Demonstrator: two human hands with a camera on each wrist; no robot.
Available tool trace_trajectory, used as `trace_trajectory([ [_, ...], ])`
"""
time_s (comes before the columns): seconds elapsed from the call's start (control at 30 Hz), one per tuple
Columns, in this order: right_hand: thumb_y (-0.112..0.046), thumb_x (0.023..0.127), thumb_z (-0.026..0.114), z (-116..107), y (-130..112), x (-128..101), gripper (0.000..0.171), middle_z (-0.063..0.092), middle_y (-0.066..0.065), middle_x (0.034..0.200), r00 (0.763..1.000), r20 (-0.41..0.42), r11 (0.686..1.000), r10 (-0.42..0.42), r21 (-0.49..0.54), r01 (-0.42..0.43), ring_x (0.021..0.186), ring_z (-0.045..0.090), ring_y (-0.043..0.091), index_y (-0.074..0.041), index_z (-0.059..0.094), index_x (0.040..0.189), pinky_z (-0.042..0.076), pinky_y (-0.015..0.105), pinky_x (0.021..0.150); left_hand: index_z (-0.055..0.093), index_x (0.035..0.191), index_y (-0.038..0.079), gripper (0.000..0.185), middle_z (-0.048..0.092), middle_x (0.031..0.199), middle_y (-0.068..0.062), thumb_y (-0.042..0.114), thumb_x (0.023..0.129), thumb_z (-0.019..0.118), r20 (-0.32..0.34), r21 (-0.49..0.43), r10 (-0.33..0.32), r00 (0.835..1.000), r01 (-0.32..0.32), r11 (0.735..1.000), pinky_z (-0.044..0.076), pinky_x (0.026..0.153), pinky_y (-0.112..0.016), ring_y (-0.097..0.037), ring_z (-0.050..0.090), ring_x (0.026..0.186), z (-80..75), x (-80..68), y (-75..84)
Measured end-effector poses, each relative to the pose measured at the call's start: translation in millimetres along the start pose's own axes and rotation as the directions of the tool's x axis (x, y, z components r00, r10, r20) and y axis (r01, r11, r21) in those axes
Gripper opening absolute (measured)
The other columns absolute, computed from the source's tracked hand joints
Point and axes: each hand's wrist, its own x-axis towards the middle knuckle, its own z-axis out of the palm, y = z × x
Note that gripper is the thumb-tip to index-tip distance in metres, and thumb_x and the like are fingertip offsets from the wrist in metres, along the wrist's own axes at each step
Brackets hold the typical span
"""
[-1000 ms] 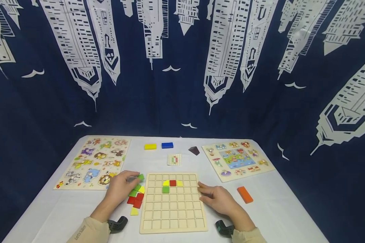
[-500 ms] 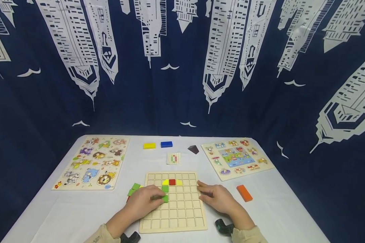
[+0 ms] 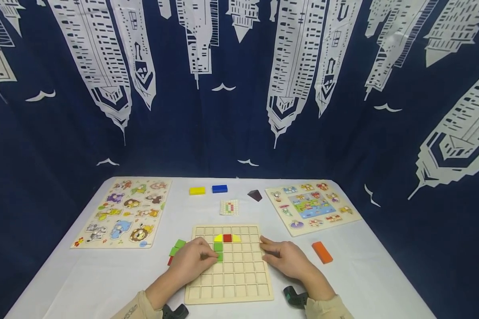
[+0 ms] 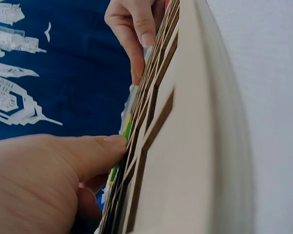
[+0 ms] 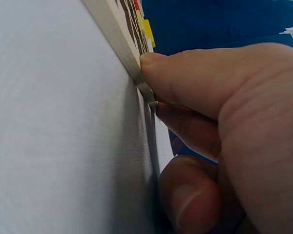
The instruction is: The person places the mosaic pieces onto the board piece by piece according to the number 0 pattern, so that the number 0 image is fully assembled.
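Note:
A wooden grid board (image 3: 239, 292) lies in the middle of the table. Near its far side sit a red square tile (image 3: 227, 238), a yellow rounded tile on each side of it, and a green tile (image 3: 218, 247) one row nearer. My left hand (image 3: 191, 262) has thumb and fingertips on another green square tile (image 3: 220, 257), in the cell just below. Along the board's right edge, my right hand (image 3: 287, 261) holds the rim, thumb on top in the right wrist view. Loose green tiles (image 3: 180, 243) and a bit of red show left of the board, partly hidden by my left hand.
Beyond the board lies a small pattern card (image 3: 229, 207). Yellow (image 3: 197, 191), blue (image 3: 219, 189) and dark (image 3: 255, 195) blocks stand farther back. An animal puzzle (image 3: 155, 221) is at left, a picture puzzle (image 3: 312, 206) at right, an orange block (image 3: 322, 252) beside my right hand.
My left hand has moved right from the loose tiles onto the board, bringing a green tile to the cell below the first green one. My right hand stays at the board's edge.

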Motion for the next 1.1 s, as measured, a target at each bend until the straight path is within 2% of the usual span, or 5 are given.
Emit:
trace_trajectory([
  [0.3, -0.030, 0.096, 0.072, 2.8, 1.5, 0.0, 0.039, 0.056, -0.005, 0.149, 1.000, 0.006, 1.000, -0.004, 0.006, 0.004, 0.138, 0.054, 0.029, -0.017, 0.071, 0.132, 0.042, 0.054, 0.112, 0.079, 0.111, 0.029, 0.017, 0.066, 0.098, 0.020, 0.034, 0.095, 0.074, -0.081, 0.029, -0.069, 0.994, 0.071, 0.997, 0.042, 0.054, -0.022, 0.001, 0.050, 0.062, -17.5, -0.9, 6.7],
  [0.5, -0.028, 0.096, 0.071, 0.9, -0.1, 0.9, 0.038, 0.056, -0.004, 0.150, 1.000, 0.000, 1.000, -0.013, 0.012, 0.013, 0.138, 0.054, 0.029, -0.016, 0.070, 0.133, 0.042, 0.053, 0.112, 0.077, 0.110, 0.022, 0.018, 0.067, 0.091, 0.008, 0.022, 0.093, 0.069, -0.210, 0.126, -0.273, 0.939, 0.303, 0.945, 0.040, 0.054, -0.027, -0.009, 0.051, 0.062, -50.5, 5.0, -21.9],
  [0.63, -0.029, 0.096, 0.071, 0.2, -0.9, 1.5, 0.039, 0.056, -0.004, 0.150, 1.000, 0.001, 1.000, -0.006, 0.016, 0.006, 0.139, 0.054, 0.029, -0.015, 0.070, 0.133, 0.042, 0.054, 0.112, 0.075, 0.107, 0.018, 0.020, 0.069, 0.090, 0.003, 0.025, 0.089, 0.071, -0.173, 0.186, -0.367, 0.914, 0.397, 0.899, 0.043, 0.058, -0.030, -0.013, 0.057, 0.071, -66.5, 5.4, -40.8],
  [0.83, -0.030, 0.096, 0.072, 1.2, -0.3, 1.5, 0.039, 0.056, -0.004, 0.150, 1.000, 0.006, 1.000, -0.005, 0.008, 0.005, 0.139, 0.054, 0.030, -0.016, 0.070, 0.133, 0.042, 0.055, 0.112, 0.073, 0.104, 0.020, 0.027, 0.066, 0.088, 0.005, 0.035, 0.083, 0.081, -0.048, 0.203, -0.412, 0.910, 0.413, 0.888, 0.043, 0.061, -0.030, -0.014, 0.057, 0.072, -69.9, 4.0, -48.3],
  [1.1, -0.029, 0.096, 0.072, 0.6, 0.3, 0.9, 0.038, 0.056, -0.005, 0.150, 1.000, 0.001, 1.000, -0.002, 0.017, 0.002, 0.139, 0.054, 0.030, -0.016, 0.071, 0.132, 0.042, 0.055, 0.112, 0.074, 0.107, 0.017, 0.028, 0.066, 0.089, 0.004, 0.029, 0.083, 0.082, -0.096, 0.216, -0.398, 0.912, 0.410, 0.886, 0.043, 0.060, -0.030, -0.015, 0.056, 0.072, -66.1, 3.7, -49.0],
])
